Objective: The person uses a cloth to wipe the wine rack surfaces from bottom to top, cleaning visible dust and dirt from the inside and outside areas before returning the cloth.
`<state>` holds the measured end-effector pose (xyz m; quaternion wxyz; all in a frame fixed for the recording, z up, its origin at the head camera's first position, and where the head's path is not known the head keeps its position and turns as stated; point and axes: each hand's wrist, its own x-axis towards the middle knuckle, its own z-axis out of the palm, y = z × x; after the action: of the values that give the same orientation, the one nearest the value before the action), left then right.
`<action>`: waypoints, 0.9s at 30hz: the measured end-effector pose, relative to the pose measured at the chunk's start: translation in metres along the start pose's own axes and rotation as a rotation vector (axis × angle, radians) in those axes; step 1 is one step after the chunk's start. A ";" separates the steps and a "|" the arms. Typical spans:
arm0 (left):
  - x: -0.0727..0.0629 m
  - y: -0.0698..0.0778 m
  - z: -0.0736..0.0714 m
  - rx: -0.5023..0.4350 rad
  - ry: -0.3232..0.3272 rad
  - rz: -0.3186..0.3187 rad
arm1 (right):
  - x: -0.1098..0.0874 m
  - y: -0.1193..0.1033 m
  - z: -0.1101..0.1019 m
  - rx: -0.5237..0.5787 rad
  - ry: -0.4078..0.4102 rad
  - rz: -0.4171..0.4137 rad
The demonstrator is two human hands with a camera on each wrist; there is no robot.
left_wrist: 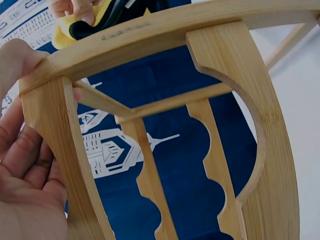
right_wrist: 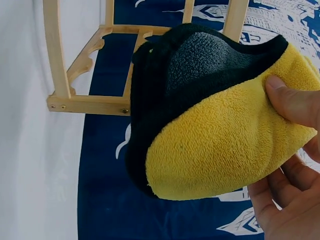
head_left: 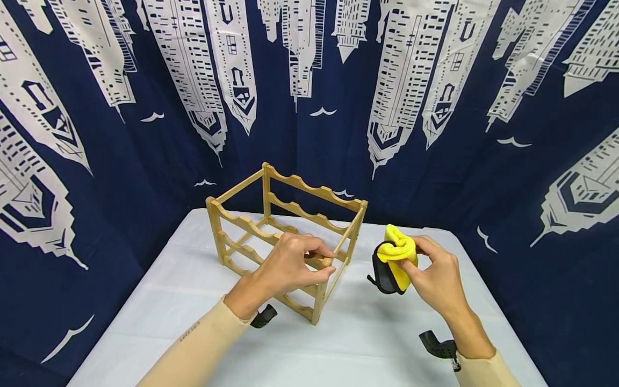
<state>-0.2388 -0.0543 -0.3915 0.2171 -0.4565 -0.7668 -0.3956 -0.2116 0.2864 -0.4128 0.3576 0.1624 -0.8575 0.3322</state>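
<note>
A light wooden wine rack (head_left: 244,222) with scalloped rails stands on the table, left of centre. At its near right top corner, my left hand (head_left: 290,262) grips the end of the frame between thumb and fingers. The left wrist view shows the thumb over the corner and the fingers (left_wrist: 22,150) behind the scalloped rail (left_wrist: 272,135). To the right of the rack, my right hand (head_left: 441,277) pinches a folded yellow and grey cloth (head_left: 398,257) with black edging, held above the table. Up close in the right wrist view, the cloth (right_wrist: 210,145) looks fluffy and bends over on itself.
A white cover lies over the table (head_left: 367,344). Behind and beside it hangs a dark blue curtain (head_left: 300,140) printed with white buildings and birds. Black wrist mounts (head_left: 437,345) sit under both forearms, the right one low above the table.
</note>
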 end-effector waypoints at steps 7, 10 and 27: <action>-0.003 -0.004 -0.005 -0.037 -0.033 0.006 | 0.006 -0.003 -0.003 0.020 -0.002 -0.060; -0.004 -0.005 -0.007 -0.068 -0.050 0.000 | 0.008 -0.005 -0.005 0.027 0.002 -0.073; -0.009 0.001 -0.019 0.013 -0.152 -0.047 | 0.017 -0.021 -0.012 0.042 -0.050 -0.168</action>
<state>-0.2340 -0.0735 -0.3858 0.1521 -0.4659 -0.7940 -0.3597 -0.2069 0.2788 -0.3847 0.3594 0.2497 -0.8422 0.3149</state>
